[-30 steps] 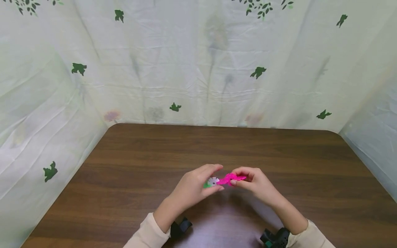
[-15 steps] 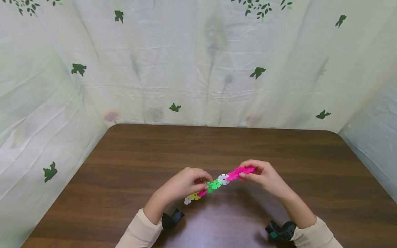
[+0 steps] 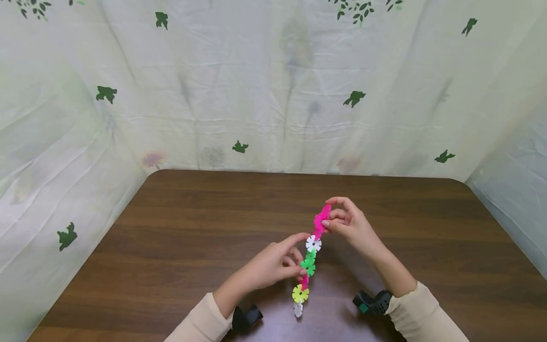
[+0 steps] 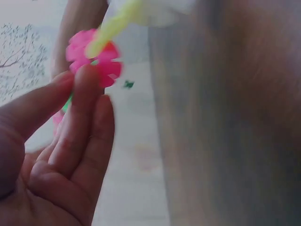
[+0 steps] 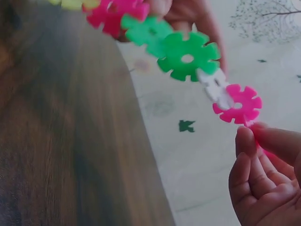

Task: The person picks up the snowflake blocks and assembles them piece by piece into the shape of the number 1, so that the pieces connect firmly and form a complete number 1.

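A chain of interlocking snowflake discs (image 3: 307,268) in pink, white, green and yellow slants between my two hands above the table. At its upper end, the right hand (image 3: 356,232) pinches a pink disc between thumb and fingers. The left hand (image 3: 273,266) holds the chain lower down, thumb and fingers at the green and pink discs. Below it hang the yellow disc (image 3: 300,293) and a white disc (image 3: 298,309). In the left wrist view, the lower pink disc (image 4: 108,66) sits at the fingertips. Slotted edges of the green disc (image 5: 189,56) show in the right wrist view.
The brown wooden table (image 3: 192,213) lies under both hands. A pale curtain (image 3: 265,95) printed with green birds and plants hangs behind it and along both sides. Black wrist devices (image 3: 372,303) are strapped at the cuffs of the cream sleeves.
The chain has swung from a sideways slant to nearly lengthwise. My right hand has moved up and away, raising the pink end. The left hand has shifted right, gripping partway along the chain.
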Demonstrator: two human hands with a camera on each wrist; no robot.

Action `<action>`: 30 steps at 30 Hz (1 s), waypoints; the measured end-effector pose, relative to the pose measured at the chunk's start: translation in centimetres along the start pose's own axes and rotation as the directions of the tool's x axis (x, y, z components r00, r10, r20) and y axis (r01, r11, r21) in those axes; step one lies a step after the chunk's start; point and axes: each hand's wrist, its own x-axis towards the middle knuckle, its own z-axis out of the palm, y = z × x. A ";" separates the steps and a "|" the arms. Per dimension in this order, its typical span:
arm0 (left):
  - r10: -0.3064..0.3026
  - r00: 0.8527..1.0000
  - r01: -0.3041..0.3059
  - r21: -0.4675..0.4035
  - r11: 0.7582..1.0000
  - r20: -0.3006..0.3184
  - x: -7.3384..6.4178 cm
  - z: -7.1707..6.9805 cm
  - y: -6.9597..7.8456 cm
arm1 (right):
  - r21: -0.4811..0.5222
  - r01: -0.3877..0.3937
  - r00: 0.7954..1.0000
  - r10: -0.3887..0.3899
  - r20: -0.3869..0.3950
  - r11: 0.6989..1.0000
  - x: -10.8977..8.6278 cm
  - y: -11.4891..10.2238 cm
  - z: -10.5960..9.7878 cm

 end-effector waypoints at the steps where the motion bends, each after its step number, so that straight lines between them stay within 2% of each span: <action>1: 0.006 1.000 -0.006 -0.011 1.000 -0.015 0.0 0.3 -0.1 | -0.002 -0.005 1.000 0.005 0.011 1.000 0.2 0.1 0.0; 7: -0.042 0.997 0.036 -0.088 0.995 -0.061 0.2 1.7 -0.6 | -0.028 -0.063 0.992 0.066 0.109 0.998 1.3 1.3 -0.4; 11: -0.086 0.993 0.079 -0.092 0.993 -0.075 0.4 2.5 -0.9 | -0.029 -0.086 0.979 0.090 0.185 0.996 1.8 2.8 -0.7; 15: -0.136 0.988 0.130 -0.072 0.989 -0.077 0.5 3.2 -1.0 | -0.076 -0.090 0.967 0.105 0.230 0.993 2.0 4.2 -0.9; 20: -0.188 0.980 0.187 -0.017 0.982 -0.058 0.8 3.6 -1.0 | -0.204 -0.113 0.957 0.162 0.242 0.972 2.1 5.1 -1.0; 23: -0.205 0.978 0.207 0.056 0.977 -0.044 1.0 3.8 -1.0 | -0.257 -0.137 0.947 0.203 0.249 0.957 2.1 5.4 -1.0; 27: -0.204 0.979 0.206 0.170 0.964 -0.030 1.3 4.0 -0.9 | -0.325 -0.138 0.940 0.226 0.254 0.936 2.1 5.5 -0.9; 30: -0.193 0.981 0.196 0.209 0.958 -0.032 1.4 4.0 -1.0 | -0.359 -0.123 0.939 0.226 0.260 0.925 2.2 5.4 -0.9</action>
